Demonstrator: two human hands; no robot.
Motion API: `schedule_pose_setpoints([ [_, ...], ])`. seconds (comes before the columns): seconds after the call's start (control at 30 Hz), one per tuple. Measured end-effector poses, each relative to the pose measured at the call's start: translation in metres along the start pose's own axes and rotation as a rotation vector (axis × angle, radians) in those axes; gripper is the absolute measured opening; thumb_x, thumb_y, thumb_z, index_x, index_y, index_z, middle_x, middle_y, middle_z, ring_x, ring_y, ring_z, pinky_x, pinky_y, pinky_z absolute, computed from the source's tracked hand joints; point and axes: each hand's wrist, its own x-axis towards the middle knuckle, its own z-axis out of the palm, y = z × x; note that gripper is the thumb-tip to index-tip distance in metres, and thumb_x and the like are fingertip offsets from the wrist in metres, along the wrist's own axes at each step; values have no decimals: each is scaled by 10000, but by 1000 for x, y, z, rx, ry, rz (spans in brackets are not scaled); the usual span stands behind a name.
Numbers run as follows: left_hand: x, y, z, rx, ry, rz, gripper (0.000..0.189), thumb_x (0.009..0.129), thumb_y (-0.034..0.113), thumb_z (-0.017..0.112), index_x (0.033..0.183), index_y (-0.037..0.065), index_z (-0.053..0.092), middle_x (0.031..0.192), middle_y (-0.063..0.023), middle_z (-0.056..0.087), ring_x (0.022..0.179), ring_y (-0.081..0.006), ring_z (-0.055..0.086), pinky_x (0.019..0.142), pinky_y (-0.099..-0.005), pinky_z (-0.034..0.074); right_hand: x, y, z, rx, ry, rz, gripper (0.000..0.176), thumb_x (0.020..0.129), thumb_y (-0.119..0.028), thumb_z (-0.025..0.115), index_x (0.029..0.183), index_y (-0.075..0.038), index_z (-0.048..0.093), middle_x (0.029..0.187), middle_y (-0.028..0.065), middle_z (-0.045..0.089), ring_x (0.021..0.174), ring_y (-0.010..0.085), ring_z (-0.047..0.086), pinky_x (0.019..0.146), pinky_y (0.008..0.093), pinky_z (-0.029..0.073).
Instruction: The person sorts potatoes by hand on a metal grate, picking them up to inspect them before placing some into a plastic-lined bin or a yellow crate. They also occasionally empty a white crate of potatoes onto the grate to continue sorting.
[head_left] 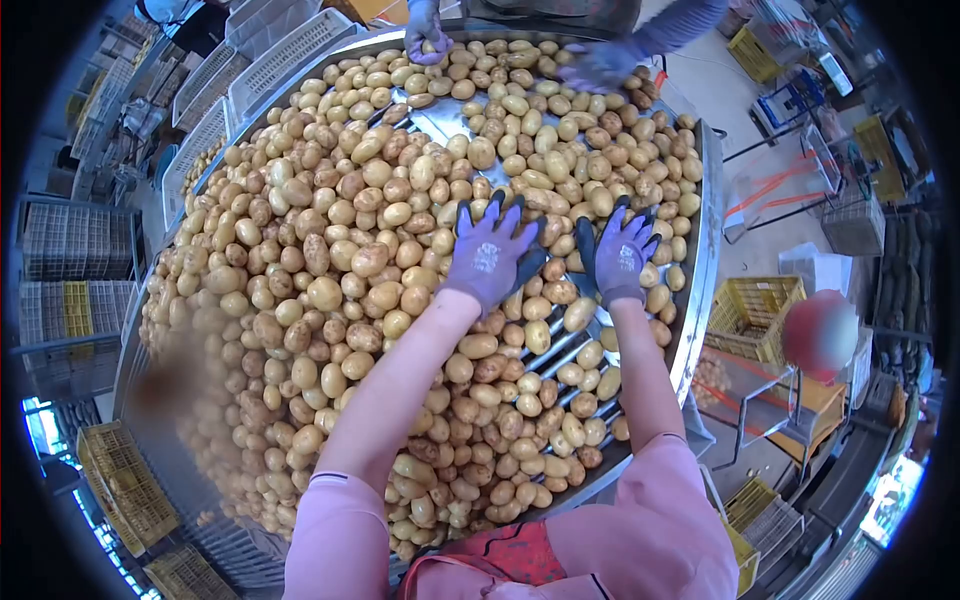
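Note:
My left hand [490,250], in a purple glove with dark fingertips, lies spread with its palm down on the potatoes [370,260] near the middle of the metal table [705,230]. To its right, my right hand [620,248] wears a matching glove and rests with fingers apart on more potatoes near the table's right edge. Neither hand is closed round a potato. Between and below the hands, bars of the slatted surface [562,355] show through gaps in the pile.
Across the table are a co-worker's gloved hands [427,38], one blurred. Pale crates [290,62] stand along the far left edge. On the right are a yellow crate [755,315], a blurred red and white object [820,335] and metal stands.

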Motion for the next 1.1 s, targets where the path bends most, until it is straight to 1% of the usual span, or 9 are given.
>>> schedule_pose_setpoints([
  [0.23,30,-90,-22,244,36,-211,459,911,431,472,1326,236,483,1437,-178,373,1307,-414,360,1093,-572,199,90,-24,1,-45,51,-36,924,840,-630,492,1447,11,220,1418,389,242,1339,514,232,1071,595,215],
  [0.33,32,-127,-28,168,51,-317,450,868,381,533,1295,239,504,1429,-201,374,1326,-397,342,1090,-574,211,101,-40,-14,92,44,16,840,867,-580,487,1430,3,265,1423,345,288,1326,486,290,1069,583,240],
  [0.43,31,-142,-38,219,14,-326,416,867,372,538,1256,223,534,1424,-201,379,1339,-390,320,1086,-581,216,20,-77,-29,-5,381,-526,631,930,-412,462,1386,7,340,1377,285,388,1288,451,354,1054,579,260],
  [0.5,29,-141,-35,248,-17,-312,392,868,362,540,1230,213,553,1420,-201,383,1345,-387,309,1085,-583,220,-55,-95,-38,203,204,-847,525,908,-308,509,1343,-34,405,1331,238,438,1262,406,399,1064,570,254],
  [0.57,26,-142,-21,210,96,-226,317,848,305,552,1150,218,592,1262,-174,493,1301,-377,368,1060,-610,232,-106,-96,-38,375,-26,-842,416,872,-293,569,1216,-59,541,1242,148,522,1239,371,430,1070,576,250],
  [0.73,-13,-111,-39,67,-18,-50,286,808,277,575,1078,182,591,1099,-151,522,1071,-325,505,846,-543,397,-111,-20,-39,187,80,-577,429,845,-322,590,1195,-75,569,1202,136,566,1200,371,468,1064,592,229],
  [0.87,-55,-77,-45,123,-60,62,391,802,387,612,1140,196,563,1156,-143,515,1083,-335,496,872,-502,390,-89,28,-42,24,151,-488,382,846,-225,584,1178,-37,568,1174,167,579,1146,391,485,997,548,310],
  [1.0,-83,-28,-41,-79,-126,128,513,794,479,618,1210,185,546,1268,-193,481,1173,-375,437,919,-521,372,-61,-14,-86,241,245,-419,308,838,-137,626,1121,-22,590,1042,157,630,1019,354,571,926,431,421],
  [1.1,-93,-6,-28,-184,-235,158,538,841,504,559,1294,216,513,1381,-217,407,1252,-403,385,1005,-565,306,-18,-71,-97,481,243,-729,343,829,-172,651,1115,2,576,1008,170,625,992,364,572,867,426,463],
])
